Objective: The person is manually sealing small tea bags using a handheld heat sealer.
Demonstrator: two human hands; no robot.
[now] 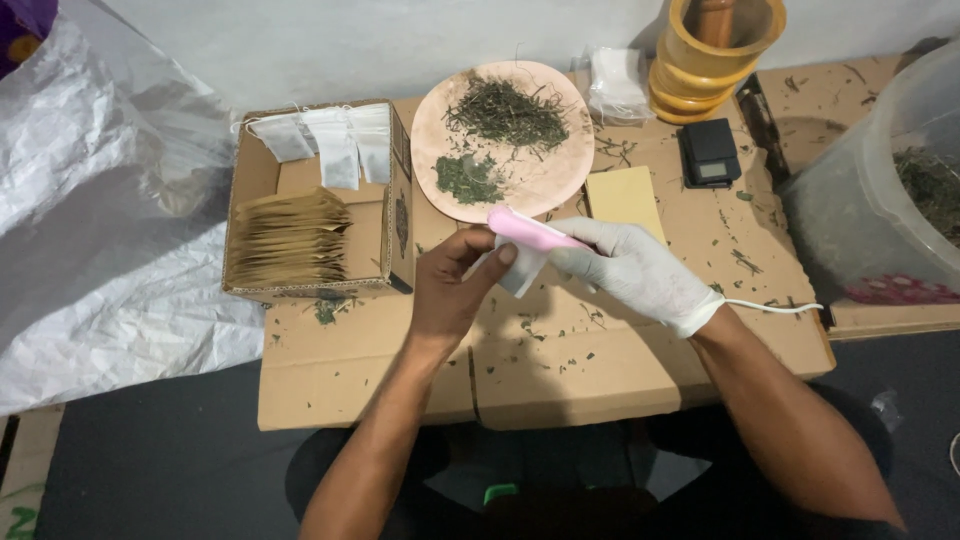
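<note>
The bare left hand [455, 285] pinches a small white bag [520, 268] between thumb and fingers, holding it up off the cardboard [560, 370] so its edge meets the pink sealer [530, 230]. The gloved right hand [630, 268] is wrapped closed around that tool (its cord trails right). Just beyond, a plate [560, 180] of dried herbs sits within reach; at left, a box [262, 170] holds more bags.
</note>
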